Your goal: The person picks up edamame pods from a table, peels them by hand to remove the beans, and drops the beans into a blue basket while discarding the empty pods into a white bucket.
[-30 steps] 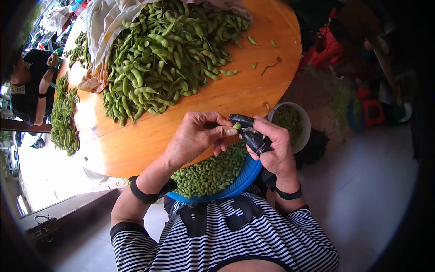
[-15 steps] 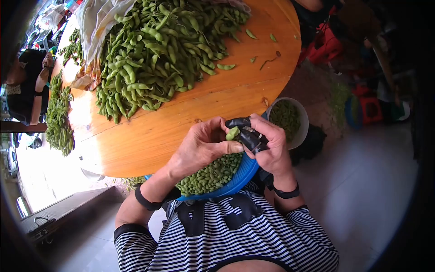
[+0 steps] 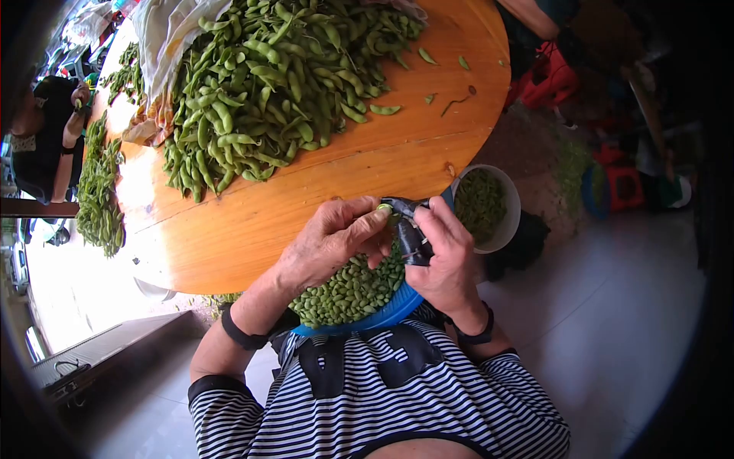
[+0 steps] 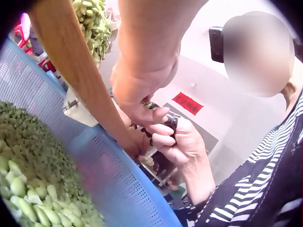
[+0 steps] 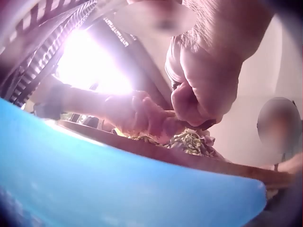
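Observation:
The left hand (image 3: 332, 239) pinches a small green pod (image 3: 384, 207) between thumb and fingers, above the blue basket (image 3: 397, 306) of shelled beans (image 3: 348, 294). Facing it, the right hand (image 3: 443, 256) has black coverings on thumb and index finger; its covered index fingertip meets the pod, most of which the fingers hide. Both hands meet at the pod in the left wrist view, the left hand (image 4: 147, 90) above the right hand (image 4: 182, 146). The right wrist view shows the right hand (image 5: 203, 80) with curled fingers, its hold hidden.
A large heap of pods (image 3: 267, 92) lies on the round wooden table (image 3: 306, 187), beside a pale cloth (image 3: 164, 46). More pods (image 3: 99, 191) line the left edge. A white bucket (image 3: 511, 222) with green contents stands right of the hands. Another person's arm (image 3: 65, 161) is at the left.
The pod between the hands shows less than half a second ago. The right hand has shifted slightly down and left, its covered thumb now apart from the covered index finger.

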A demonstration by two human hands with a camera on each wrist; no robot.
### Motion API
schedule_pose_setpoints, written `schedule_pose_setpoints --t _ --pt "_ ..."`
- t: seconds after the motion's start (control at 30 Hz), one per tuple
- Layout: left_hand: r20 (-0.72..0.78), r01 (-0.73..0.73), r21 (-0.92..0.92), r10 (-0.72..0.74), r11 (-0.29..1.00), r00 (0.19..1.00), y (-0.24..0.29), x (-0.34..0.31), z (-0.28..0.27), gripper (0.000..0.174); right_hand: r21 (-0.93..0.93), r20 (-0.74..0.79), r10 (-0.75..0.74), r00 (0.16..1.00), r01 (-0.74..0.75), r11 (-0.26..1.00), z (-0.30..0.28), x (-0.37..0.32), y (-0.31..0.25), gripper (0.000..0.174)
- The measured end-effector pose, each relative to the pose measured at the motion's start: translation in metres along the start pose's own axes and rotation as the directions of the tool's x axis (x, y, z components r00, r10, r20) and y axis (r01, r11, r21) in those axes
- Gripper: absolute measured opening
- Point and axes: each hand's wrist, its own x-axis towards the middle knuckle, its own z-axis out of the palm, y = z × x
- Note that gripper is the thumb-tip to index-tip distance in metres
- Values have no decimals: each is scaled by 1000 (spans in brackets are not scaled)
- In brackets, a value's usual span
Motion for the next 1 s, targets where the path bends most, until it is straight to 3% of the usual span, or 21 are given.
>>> schedule_pose_setpoints --t 0.07,0.2,0.33,0.4,0.43,0.5,0.6,0.7,0.73,0.77,0.8,0.83,0.87,0.9,0.97,1.0 --pt "-104 -62 -254 36 965 994 -9 0 6 22 -39 -14 -26 1000 26 999 4 -3 -7 43" --pt "-195 -74 -102 53 992 979 -10 0 17 21 -46 -61 -32 998 30 998 6 -2 -1 40" --pt "-212 -95 -176 57 980 976 -9 3 28 21 7 -91 -2 996 2 1000 3 0 9 32" --pt "-244 -102 -299 27 949 969 -13 6 30 19 6 -79 -1 997 1 1000 1 0 10 31" --pt "-245 -102 -298 27 949 969 -17 8 30 19 12 -86 -10 996 11 1000 1 0 11 31" --pt "-280 -169 -105 134 980 951 -26 10 30 21 22 -95 -15 995 18 1000 -1 1 12 31" --pt "-276 -151 -232 84 961 957 -25 12 36 27 116 -118 -21 993 35 993 -10 1 16 30" --pt "-191 -110 -228 66 967 979 -11 4 44 30 269 34 225 974 -226 936 -31 -8 33 27" --pt "-130 -51 -170 29 984 991 -10 1 40 31 239 -56 251 966 -231 943 -42 -10 33 25" --pt "-134 -55 -162 33 985 990 -6 -1 33 31 492 -113 420 901 -316 811 -52 -19 35 23" --pt "93 -175 287 154 942 984 0 -2 25 33 475 -88 454 886 -363 801 -73 -23 47 23" --pt "346 -351 634 153 689 926 5 0 20 36 117 -177 341 923 -324 939 -90 -21 56 27" --pt "371 -426 575 243 698 897 10 3 19 33 -205 -93 257 962 -271 940 -108 -21 67 32" --pt "374 -430 576 244 695 895 19 10 18 33 -239 -74 351 933 -358 902 -115 -22 70 37" --pt "178 -307 926 465 220 868 43 31 11 24 -362 -108 377 920 -389 847 -120 -26 76 40" --pt "164 -279 952 565 123 809 46 48 1 23 -362 -109 372 922 -385 849 -120 -27 78 40"
